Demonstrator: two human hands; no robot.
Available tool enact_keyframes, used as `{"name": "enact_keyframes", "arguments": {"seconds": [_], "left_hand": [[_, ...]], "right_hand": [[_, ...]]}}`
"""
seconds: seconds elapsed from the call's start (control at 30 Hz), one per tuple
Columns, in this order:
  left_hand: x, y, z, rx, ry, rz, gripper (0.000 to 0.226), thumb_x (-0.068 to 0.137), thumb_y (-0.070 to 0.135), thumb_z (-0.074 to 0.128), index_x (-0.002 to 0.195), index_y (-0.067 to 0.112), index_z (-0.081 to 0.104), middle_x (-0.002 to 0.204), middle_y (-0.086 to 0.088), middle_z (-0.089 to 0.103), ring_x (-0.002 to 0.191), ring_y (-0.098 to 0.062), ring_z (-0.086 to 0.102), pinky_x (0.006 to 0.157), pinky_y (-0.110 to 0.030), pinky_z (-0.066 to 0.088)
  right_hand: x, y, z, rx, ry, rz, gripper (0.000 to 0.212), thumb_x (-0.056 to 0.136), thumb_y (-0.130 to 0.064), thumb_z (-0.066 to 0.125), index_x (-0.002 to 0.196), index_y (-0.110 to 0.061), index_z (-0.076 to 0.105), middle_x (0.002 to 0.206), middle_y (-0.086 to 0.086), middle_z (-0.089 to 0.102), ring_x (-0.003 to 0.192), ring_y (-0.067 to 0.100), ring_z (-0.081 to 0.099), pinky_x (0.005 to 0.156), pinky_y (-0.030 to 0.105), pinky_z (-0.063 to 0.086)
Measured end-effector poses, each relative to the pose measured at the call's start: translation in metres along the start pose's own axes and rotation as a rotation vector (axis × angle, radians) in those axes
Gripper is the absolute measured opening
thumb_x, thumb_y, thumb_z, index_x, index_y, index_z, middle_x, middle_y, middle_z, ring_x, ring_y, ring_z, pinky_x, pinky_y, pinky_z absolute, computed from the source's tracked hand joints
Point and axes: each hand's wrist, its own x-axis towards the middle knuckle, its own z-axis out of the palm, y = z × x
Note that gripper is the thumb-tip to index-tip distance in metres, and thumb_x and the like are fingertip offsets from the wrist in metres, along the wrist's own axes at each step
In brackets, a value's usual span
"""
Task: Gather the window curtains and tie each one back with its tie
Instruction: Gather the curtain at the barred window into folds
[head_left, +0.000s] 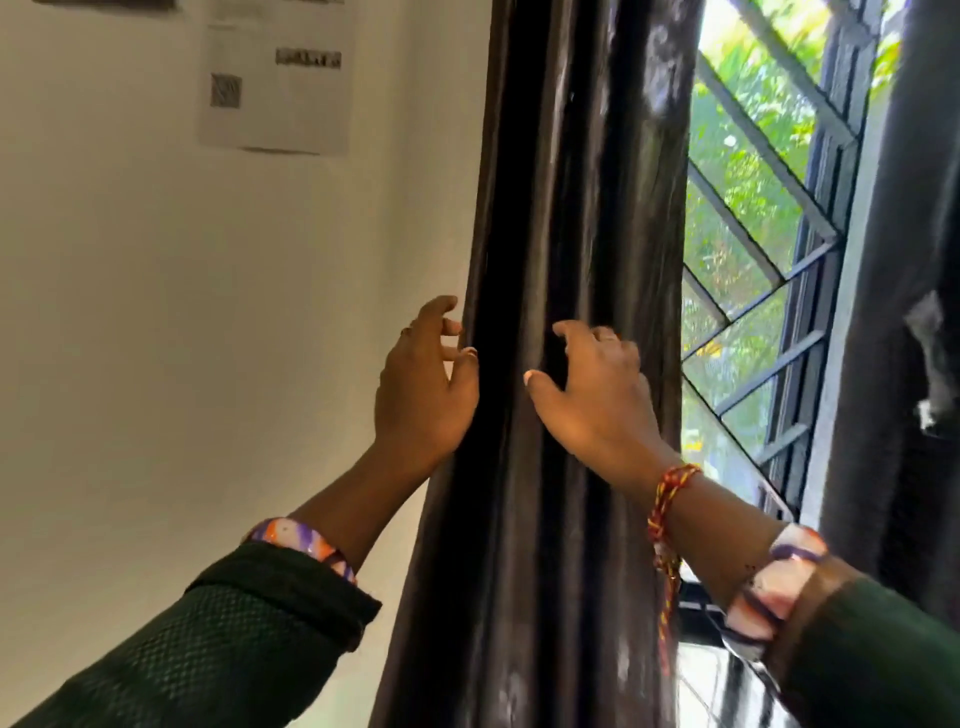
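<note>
A pale wall fills the left side of the view, with a printed paper sheet stuck near its top edge. Against the wall's right edge hangs the dark curtain, bunched into deep vertical folds that run from top to bottom. To its right the window shows a black metal grille with slanted bars and green foliage behind, and a second dark curtain hangs along the window's far right edge. The left hand rests at the gathered curtain's left edge, fingers loosely spread and lightly curled, fingertips touching the fabric without a clear grip. The right hand lies on the curtain's front folds near its right edge, fingers apart and bent, thumb held off. A red-and-yellow thread circles the right wrist, and patterned bangles sit at both green sleeves.
</note>
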Motion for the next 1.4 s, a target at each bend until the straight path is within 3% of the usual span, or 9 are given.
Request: {"name": "enact_keyframes", "arguments": {"seconds": [0.13, 0.33, 0.53, 0.73, 0.9, 0.97, 1.07, 1.23, 1.4], "left_hand": [[-0.037, -0.034, -0.010, 0.123, -0.068, -0.058, 0.038, 0.084, 0.014, 0.061, 0.119, 0.025, 0.057, 0.127, -0.005, 0.051, 0.111, -0.020, 0.053, 0.087, -0.030, 0.046], [-0.076, -0.078, -0.007, 0.174, -0.329, -0.258, 0.029, 0.084, 0.013, 0.064, 0.107, 0.029, 0.067, 0.152, -0.010, 0.024, 0.114, -0.007, 0.052, 0.087, -0.007, 0.027], [-0.089, -0.099, 0.007, 0.142, -0.454, -0.328, 0.033, 0.088, 0.017, 0.059, 0.121, 0.013, 0.061, 0.124, -0.010, 0.061, 0.115, -0.023, 0.055, 0.096, -0.021, 0.036], [-0.124, -0.070, 0.042, 0.013, -0.422, -0.136, 0.046, 0.083, 0.053, 0.047, 0.074, 0.013, 0.066, 0.068, -0.004, 0.068, 0.063, -0.014, 0.062, 0.058, -0.025, 0.043], [-0.131, -0.065, 0.058, 0.116, -0.298, -0.203, 0.041, 0.083, 0.042, 0.057, 0.080, 0.003, 0.070, 0.078, -0.014, 0.072, 0.074, -0.026, 0.068, 0.068, -0.027, 0.051], [-0.128, -0.066, 0.055, 0.188, -0.246, -0.185, 0.033, 0.089, 0.025, 0.055, 0.078, -0.003, 0.069, 0.077, -0.020, 0.070, 0.073, -0.033, 0.067, 0.064, -0.026, 0.044], [-0.124, -0.076, 0.038, 0.282, -0.194, -0.159, 0.033, 0.092, 0.018, 0.051, 0.078, -0.007, 0.067, 0.076, -0.026, 0.068, 0.070, -0.039, 0.065, 0.065, -0.034, 0.045], [-0.121, -0.093, 0.006, 0.373, -0.130, -0.183, 0.036, 0.094, 0.020, 0.049, 0.078, -0.007, 0.066, 0.075, -0.025, 0.067, 0.067, -0.037, 0.063, 0.069, -0.034, 0.048], [-0.124, -0.101, -0.017, 0.415, -0.069, -0.209, 0.036, 0.095, 0.025, 0.046, 0.084, -0.003, 0.066, 0.077, -0.020, 0.068, 0.064, -0.027, 0.061, 0.070, -0.029, 0.048]], "right_hand": [[-0.042, 0.012, 0.032, 0.130, -0.212, 0.150, 0.067, 0.080, -0.038, 0.066, 0.135, -0.013, 0.036, 0.130, 0.009, 0.050, 0.121, 0.030, 0.050, 0.092, 0.040, 0.045], [-0.067, 0.023, 0.069, 0.143, -0.207, 0.268, 0.081, 0.083, -0.032, 0.063, 0.145, -0.008, 0.018, 0.141, 0.015, 0.038, 0.128, 0.035, 0.042, 0.099, 0.043, 0.040], [-0.079, 0.041, 0.099, 0.108, -0.223, 0.258, 0.073, 0.090, -0.014, 0.050, 0.149, -0.013, 0.008, 0.132, 0.017, 0.050, 0.118, 0.037, 0.052, 0.096, 0.043, 0.044], [-0.117, 0.054, 0.120, 0.087, -0.347, 0.148, 0.068, 0.092, -0.008, 0.041, 0.150, -0.012, 0.006, 0.123, 0.014, 0.059, 0.109, 0.034, 0.058, 0.085, 0.038, 0.047], [-0.137, 0.057, 0.124, 0.107, -0.517, 0.063, 0.045, 0.094, -0.013, 0.041, 0.138, -0.007, 0.033, 0.124, 0.013, 0.058, 0.113, 0.032, 0.056, 0.088, 0.035, 0.046], [-0.140, 0.059, 0.124, 0.208, -0.453, 0.000, 0.062, 0.094, -0.016, 0.044, 0.148, -0.008, 0.014, 0.152, 0.015, 0.027, 0.140, 0.029, 0.027, 0.108, 0.032, 0.033], [-0.135, 0.061, 0.118, 0.200, -0.211, -0.036, 0.072, 0.095, -0.023, 0.047, 0.149, -0.010, 0.002, 0.156, 0.010, -0.016, 0.142, 0.019, -0.019, 0.113, 0.023, 0.000], [-0.113, 0.067, 0.114, 0.320, -0.133, 0.127, 0.085, 0.091, -0.020, 0.056, 0.147, -0.001, -0.005, 0.158, 0.013, -0.001, 0.147, 0.023, 0.000, 0.110, 0.016, 0.001], [-0.094, 0.062, 0.126, 0.162, -0.237, 0.128, 0.084, 0.087, -0.035, 0.060, 0.148, -0.004, 0.011, 0.157, 0.017, 0.003, 0.144, 0.032, 0.016, 0.113, 0.041, 0.029]]}}
